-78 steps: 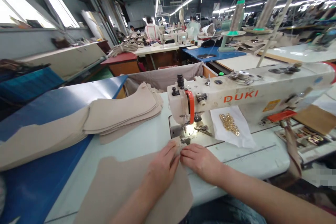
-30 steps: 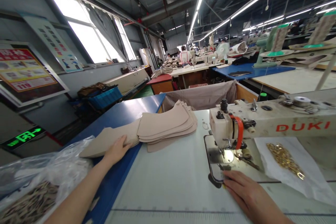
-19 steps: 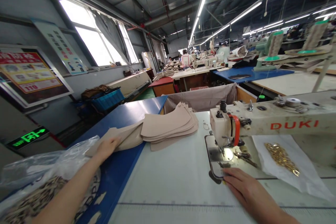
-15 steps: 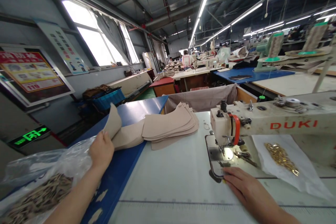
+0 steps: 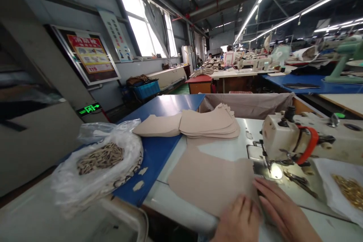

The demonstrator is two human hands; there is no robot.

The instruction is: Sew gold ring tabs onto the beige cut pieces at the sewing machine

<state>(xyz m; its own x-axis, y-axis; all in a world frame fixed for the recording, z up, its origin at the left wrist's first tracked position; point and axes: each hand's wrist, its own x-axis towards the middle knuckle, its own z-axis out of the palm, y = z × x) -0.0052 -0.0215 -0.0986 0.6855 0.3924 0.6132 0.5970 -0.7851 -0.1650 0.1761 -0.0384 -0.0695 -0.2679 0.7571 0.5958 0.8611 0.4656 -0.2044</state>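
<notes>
A beige fabric panel [image 5: 210, 179] lies on the pale sewing table, its right edge beside the needle plate of the sewing machine [image 5: 295, 140]. My left hand [image 5: 239, 217], slightly blurred, is on the panel's near right corner with its fingers bent over the edge. Close beside it, my right hand [image 5: 283, 208] rests with fingers stretched out, the tips at the panel's right edge. Behind the panel lie a stack of beige panels [image 5: 208, 123] and a second pile of panels [image 5: 159, 125], which overlaps the blue tabletop.
An open plastic bag [image 5: 124, 174] of small beige pieces sits at the left. Gold metal hardware [image 5: 348, 189] lies on white paper [image 5: 326, 174] right of the needle. A fabric-lined bin [image 5: 249, 105] stands behind the table. Two scraps are on the blue tabletop [image 5: 157, 170].
My left hand has brought a beige panel from the left pile across to the machine and laid it on the table beside my right hand. The view has turned left.
</notes>
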